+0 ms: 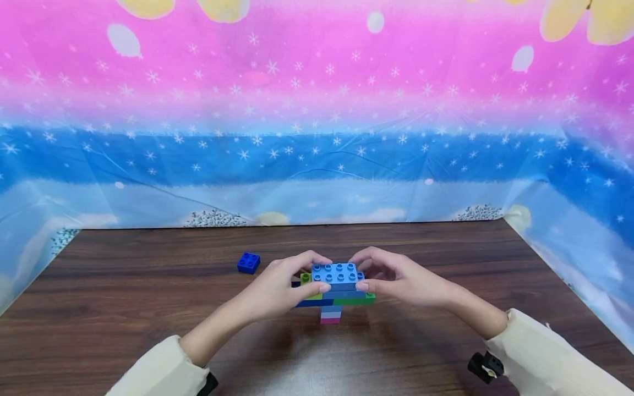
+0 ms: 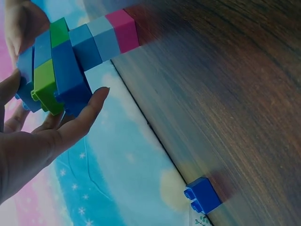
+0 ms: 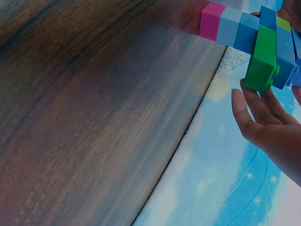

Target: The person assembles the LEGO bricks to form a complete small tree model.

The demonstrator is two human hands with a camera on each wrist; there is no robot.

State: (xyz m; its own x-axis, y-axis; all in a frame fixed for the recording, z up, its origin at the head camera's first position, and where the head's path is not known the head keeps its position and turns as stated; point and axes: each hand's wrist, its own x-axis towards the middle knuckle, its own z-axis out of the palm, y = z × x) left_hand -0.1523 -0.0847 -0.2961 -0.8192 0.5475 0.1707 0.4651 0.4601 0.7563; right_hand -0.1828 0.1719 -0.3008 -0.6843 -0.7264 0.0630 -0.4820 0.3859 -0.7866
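Note:
A stack of toy building bricks stands upright on the table, narrow below and wide above. At its foot is a pink brick (image 1: 330,320), with light blue and blue bricks over it. A dark blue brick (image 2: 68,70) and a green brick (image 3: 261,59) spread out sideways above that column. Higher up sits a lime green brick (image 2: 45,84) beside a blue one. On top lies a light blue eight-stud brick (image 1: 335,273). My left hand (image 1: 277,283) holds its left end, thumb in front and fingers behind. My right hand (image 1: 406,278) pinches its right end likewise.
A loose dark blue four-stud brick (image 1: 249,263) lies on the wooden table (image 1: 148,291), behind and left of the stack. A patterned pink and blue cloth (image 1: 317,154) rises along the table's back edge and sides.

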